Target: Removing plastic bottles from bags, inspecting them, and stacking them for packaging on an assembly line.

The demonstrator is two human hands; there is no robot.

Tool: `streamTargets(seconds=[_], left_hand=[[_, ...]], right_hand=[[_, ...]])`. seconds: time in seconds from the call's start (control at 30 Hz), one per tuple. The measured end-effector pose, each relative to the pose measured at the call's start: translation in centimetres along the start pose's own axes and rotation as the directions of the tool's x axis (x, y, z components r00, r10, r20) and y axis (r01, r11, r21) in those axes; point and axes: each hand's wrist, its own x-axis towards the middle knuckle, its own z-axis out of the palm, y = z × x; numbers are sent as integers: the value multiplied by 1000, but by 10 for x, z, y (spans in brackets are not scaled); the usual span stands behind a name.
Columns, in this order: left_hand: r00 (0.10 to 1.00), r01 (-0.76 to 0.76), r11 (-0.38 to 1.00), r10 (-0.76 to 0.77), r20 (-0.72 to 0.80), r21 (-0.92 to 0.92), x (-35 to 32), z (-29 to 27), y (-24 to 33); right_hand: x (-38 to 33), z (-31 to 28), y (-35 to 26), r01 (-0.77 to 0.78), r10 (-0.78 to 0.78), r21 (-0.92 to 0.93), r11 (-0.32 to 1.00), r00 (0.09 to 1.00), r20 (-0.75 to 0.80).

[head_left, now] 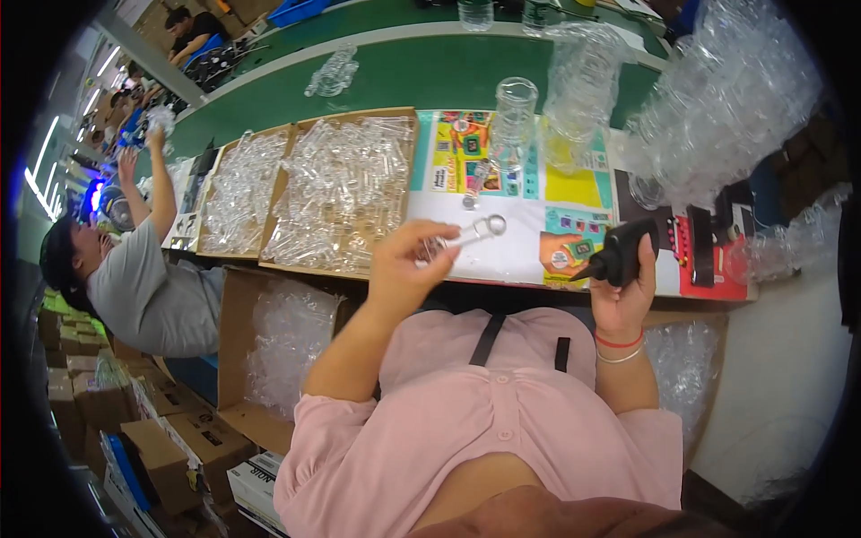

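Note:
My left hand [404, 262] pinches a small clear plastic piece [485, 228] with a round, ring-like end that points to the right. Upright in my right hand [621, 303] is a black squeeze bottle [625, 252], its pointed nozzle tilted down to the left. The nozzle and the clear piece are apart. Between and beyond my hands lies a colourful printed sheet [516, 220] on the table. A clear cylindrical container [515, 112] stands on its far part, with small clear pieces [473, 191] just in front.
Left of the sheet, shallow cardboard trays [414, 134] hold many clear tubular pieces. Bagged clear containers [717, 99] are piled at the right. A box of clear plastic [235, 359] stands below the table edge. Another person [157, 296] works at the far left.

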Motion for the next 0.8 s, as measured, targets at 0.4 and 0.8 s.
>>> streamTargets(seconds=[0.4, 0.8], left_hand=[[986, 52, 899, 24, 166, -435, -34, 43, 27], [963, -270, 961, 268, -42, -62, -41, 45, 29]], right_hand=[[-26, 67, 9, 399, -271, -566, 721, 915, 300], [-45, 49, -3, 690, -202, -671, 272, 722, 661]])
